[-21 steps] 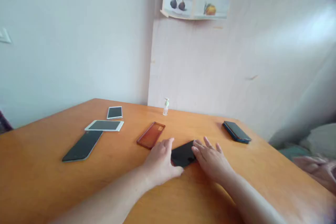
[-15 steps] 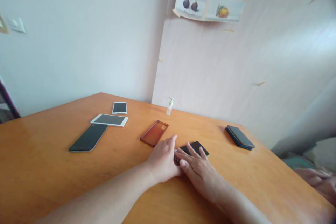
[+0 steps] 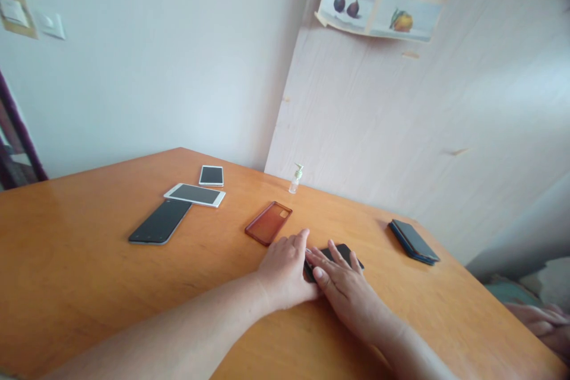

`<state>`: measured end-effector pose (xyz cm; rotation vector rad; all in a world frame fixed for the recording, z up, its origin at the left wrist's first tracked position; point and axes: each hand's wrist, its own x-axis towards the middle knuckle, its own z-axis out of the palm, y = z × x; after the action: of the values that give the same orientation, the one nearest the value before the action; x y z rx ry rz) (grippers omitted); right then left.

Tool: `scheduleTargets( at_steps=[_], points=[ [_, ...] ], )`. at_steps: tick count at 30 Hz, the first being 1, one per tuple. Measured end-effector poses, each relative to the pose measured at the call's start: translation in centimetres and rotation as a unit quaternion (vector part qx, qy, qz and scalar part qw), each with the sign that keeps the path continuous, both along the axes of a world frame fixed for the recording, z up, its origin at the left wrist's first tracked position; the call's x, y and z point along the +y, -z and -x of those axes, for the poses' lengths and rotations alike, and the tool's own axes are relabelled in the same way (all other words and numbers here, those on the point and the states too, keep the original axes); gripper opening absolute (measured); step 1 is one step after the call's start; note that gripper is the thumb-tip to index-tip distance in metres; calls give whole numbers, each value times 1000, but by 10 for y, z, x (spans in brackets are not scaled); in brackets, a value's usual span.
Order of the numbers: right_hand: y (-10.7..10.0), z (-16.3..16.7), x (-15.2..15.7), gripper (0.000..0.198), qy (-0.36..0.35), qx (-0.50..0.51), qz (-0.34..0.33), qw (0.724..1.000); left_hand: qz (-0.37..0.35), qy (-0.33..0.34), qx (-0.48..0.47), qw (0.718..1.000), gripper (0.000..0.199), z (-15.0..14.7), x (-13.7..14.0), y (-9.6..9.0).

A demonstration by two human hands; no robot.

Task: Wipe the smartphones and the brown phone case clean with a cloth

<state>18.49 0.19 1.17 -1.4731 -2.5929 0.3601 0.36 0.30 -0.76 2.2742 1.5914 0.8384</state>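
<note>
A black phone (image 3: 346,254) lies on the wooden table in front of me, partly covered by both hands. My left hand (image 3: 287,270) cups its left end, the thumb on the near side and the other fingers along the far side. Flat over the phone's left part rests my right hand (image 3: 342,285), its fingers spread. Just beyond my left hand is a reddish-brown translucent phone case (image 3: 268,223), lying with its camera cutout toward the far right.
On the left lie a large dark phone (image 3: 160,222), a white phone (image 3: 195,194) touching it, and a smaller white phone (image 3: 211,176). A small pump bottle (image 3: 295,179) stands at the back. Stacked dark phones (image 3: 414,241) lie right. Another person's hand (image 3: 541,323) shows at far right.
The view has tilted and shifted slightly, so the scene sits a little differently in the picture. Both hands stay on the black phone in nearly the same pose.
</note>
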Motion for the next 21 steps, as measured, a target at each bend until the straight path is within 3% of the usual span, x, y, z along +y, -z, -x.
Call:
scheduleTargets(
  at_steps=[3,10,12,16,18,21],
  points=[
    [-1,3,-1,54,-14,-9,-4,1000,-8,-2,2,1000,89,-1,0,1],
    [13,-37,36,57,196,-57,-35,978,2,-1,17,1000,101,-1,2,0],
    [12,-35,30,57,179,-58,-37,981,-3,3,19,1000,98,-1,1,0],
    [3,-8,3,55,11,-22,-5,1000,-16,3,10,1000,84,0,1,-1],
    [0,-1,-3,54,-40,-7,10,999,-18,4,9,1000,79,1,0,-2],
    [3,-12,10,56,48,-26,2,999,-8,7,18,1000,82,1,-1,-3]
  ],
)
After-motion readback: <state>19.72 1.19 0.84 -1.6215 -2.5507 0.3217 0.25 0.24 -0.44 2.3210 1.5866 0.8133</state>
